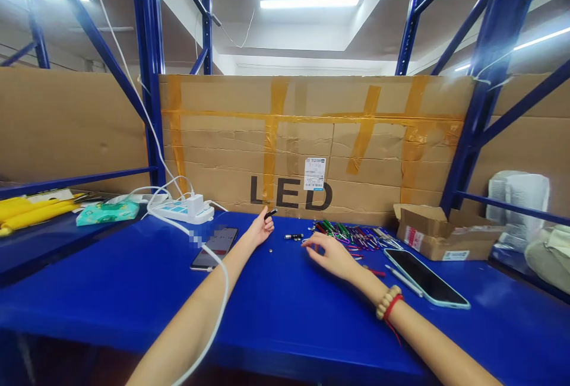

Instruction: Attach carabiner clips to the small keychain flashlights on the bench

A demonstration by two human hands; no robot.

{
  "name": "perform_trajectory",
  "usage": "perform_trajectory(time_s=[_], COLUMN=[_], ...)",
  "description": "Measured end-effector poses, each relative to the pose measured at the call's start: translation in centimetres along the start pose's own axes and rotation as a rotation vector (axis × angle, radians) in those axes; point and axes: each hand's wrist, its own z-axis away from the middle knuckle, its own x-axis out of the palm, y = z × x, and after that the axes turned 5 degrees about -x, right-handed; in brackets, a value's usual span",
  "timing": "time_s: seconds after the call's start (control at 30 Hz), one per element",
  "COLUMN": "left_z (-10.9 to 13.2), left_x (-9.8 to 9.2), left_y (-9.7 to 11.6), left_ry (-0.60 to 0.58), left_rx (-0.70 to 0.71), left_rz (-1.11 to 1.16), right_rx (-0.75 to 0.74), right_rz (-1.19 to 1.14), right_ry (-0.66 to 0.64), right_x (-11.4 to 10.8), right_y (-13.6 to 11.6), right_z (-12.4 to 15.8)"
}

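Observation:
My left hand [262,228] is raised a little over the blue table, its fingers closed on a small black cylinder [270,214] that points up to the right. My right hand [330,253] hovers lower on the right, palm down, thumb and forefinger brought together as in a pinch; anything between the tips is too small to tell. Between the hands lies a second short black cylinder with silver bands [294,236]. A tiny round metallic piece [271,250] rests nearer to me. Just beyond my right hand spreads a pile of slim, shiny coloured metal pieces [356,236].
Right of the pile are a silver pen [404,281], a large phone [427,279] and an opened cardboard box [445,234]. On the left sit another phone [216,249], a white power strip [187,211] and a tissue pack [108,212]. A white cable [225,291] crosses my left forearm. Cardboard [244,148] walls the back.

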Motion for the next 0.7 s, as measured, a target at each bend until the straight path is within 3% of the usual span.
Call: perform_trajectory(time_s=[0.17,0.33,0.5,0.7], left_z=[-0.4,-0.5,-0.6,0.0], left_x=[-0.1,-0.4,-0.4,-0.5], left_y=[0.3,0.1,-0.2,-0.9], left_ry=[0.080,0.072,0.050,0.081], left_rx=[0.016,0.071,0.085,0.089], left_rz=[0.060,0.000,-0.084,-0.220], right_rx=[-0.004,0.050,0.056,-0.072], right_rz=[0.148,0.157,0.123,0.127], right_ry=[-0.073,-0.140,-0.139,-0.133], right_x=[2.6,4.4,4.5,4.6], right_y=[-3.2,-4.8,-4.5,-4.7], right_z=[-2.7,-5.2,-4.6,-3.6])
